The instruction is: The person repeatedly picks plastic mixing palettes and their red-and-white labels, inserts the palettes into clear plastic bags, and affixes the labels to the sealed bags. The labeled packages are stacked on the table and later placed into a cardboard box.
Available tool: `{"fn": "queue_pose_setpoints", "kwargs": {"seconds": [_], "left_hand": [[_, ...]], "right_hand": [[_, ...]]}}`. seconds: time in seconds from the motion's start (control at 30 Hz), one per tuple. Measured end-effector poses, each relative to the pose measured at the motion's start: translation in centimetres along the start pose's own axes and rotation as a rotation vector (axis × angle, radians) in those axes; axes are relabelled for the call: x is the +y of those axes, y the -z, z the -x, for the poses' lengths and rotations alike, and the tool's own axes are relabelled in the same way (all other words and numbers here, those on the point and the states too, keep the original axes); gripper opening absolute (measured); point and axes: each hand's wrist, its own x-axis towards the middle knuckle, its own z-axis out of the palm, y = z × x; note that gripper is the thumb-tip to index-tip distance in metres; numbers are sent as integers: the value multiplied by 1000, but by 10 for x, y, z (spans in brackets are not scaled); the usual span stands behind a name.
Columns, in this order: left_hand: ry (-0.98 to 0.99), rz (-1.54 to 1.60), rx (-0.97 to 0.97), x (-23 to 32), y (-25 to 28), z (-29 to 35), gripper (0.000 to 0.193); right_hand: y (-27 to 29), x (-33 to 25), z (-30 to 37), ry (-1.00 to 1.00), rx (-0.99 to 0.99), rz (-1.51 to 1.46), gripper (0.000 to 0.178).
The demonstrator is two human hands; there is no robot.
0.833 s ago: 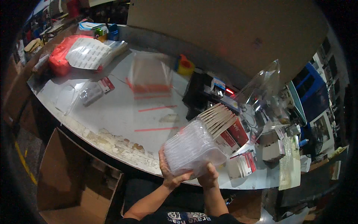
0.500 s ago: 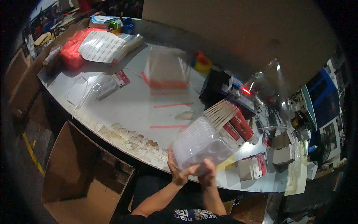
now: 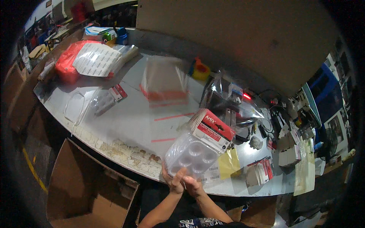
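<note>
A thick stack of clear plastic paint palettes (image 3: 192, 154) with round wells and red-and-white header cards (image 3: 215, 127) is tilted over the table's front edge. My left hand (image 3: 174, 183) is wrapped round the lower left end of the stack, a finger reaching over its front. Beside it my right hand (image 3: 194, 186) grips the bottom end, its fingertips partly hidden behind the other hand and the plastic. Left of the stack lie clear bags with red strips (image 3: 165, 81), a little blurred. A single carded palette (image 3: 102, 100) lies farther left.
A red plastic bag (image 3: 70, 62) stands at the far left. Toward the back are a yellow-and-red tape dispenser (image 3: 200, 70) and clear film (image 3: 224, 85). More carded stacks (image 3: 259, 171) sit at the right. A cardboard box (image 3: 72, 182) stands open below the table's left edge.
The stack has turned so the cards and wells of its front palette face up. Both hands have shifted left and closer together. The clear film at the back has moved left.
</note>
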Motion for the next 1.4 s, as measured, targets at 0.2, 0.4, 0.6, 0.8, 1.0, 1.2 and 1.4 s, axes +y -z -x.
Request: {"fn": "queue_pose_setpoints", "kwargs": {"seconds": [0.2,0.4,0.6,0.8,1.0,1.2,1.4], "left_hand": [[-79,31,25,-16,-1,8,67],[92,218,137,-10,9,5,55],[221,194,101,0,24,8,54],[271,50,86,13,28,7,63],[412,179,223,26,36,-14,67],[483,141,263,31,38,-19,74],[508,214,360,39,27,-28,73]], "right_hand": [[8,-46,-32,54,-20,-108,78],[-8,21,-9,32,-60,189,82],[-10,-12,-37,143,-132,196,88],[-21,10,-5,16,-131,419,90],[-3,44,15,203,-170,702,65],[-4,48,10,365,-5,1074,13],[-2,57,32,498,-193,1069,10]]}}
